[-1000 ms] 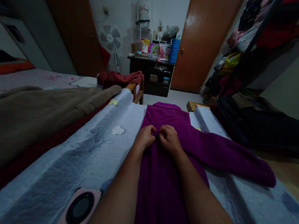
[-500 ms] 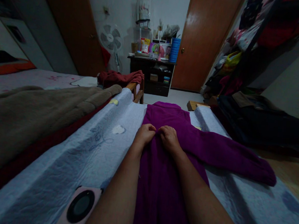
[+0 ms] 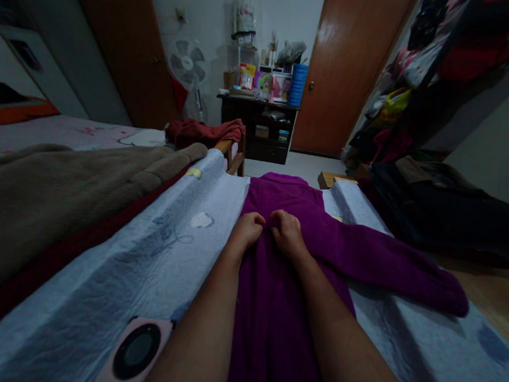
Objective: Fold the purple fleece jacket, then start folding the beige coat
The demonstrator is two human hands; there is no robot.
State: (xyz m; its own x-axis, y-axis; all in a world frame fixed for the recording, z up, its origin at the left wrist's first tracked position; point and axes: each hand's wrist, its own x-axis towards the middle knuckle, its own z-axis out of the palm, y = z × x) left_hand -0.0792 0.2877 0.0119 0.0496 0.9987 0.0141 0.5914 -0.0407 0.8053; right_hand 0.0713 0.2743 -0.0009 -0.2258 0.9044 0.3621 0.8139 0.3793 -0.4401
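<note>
A purple coat point(image 3: 343, 246) lies stretched out on a light blue quilted bed cover point(image 3: 204, 252), its collar at the far end. One sleeve reaches out to the right; I see no sleeve spread on the left. Close together on the coat's upper middle, both my hands pinch its fabric. My left hand point(image 3: 248, 226) has its thumb and fingers closed at the front seam. My right hand point(image 3: 285, 229) grips the cloth just beside it, fingers curled. Whether a button or fastener sits between the fingertips is too small to tell.
A brown fleecy garment point(image 3: 80, 187) covers the left side. Near my left forearm lies a pink device with a black round dial point(image 3: 138, 350). Folded dark clothes point(image 3: 461, 215) are piled at right. Behind stand a fan point(image 3: 189, 63) and a dark cabinet point(image 3: 238, 118).
My right hand's fingers have shifted slightly upward on the cloth. The coat and my left hand stay almost in the same place.
</note>
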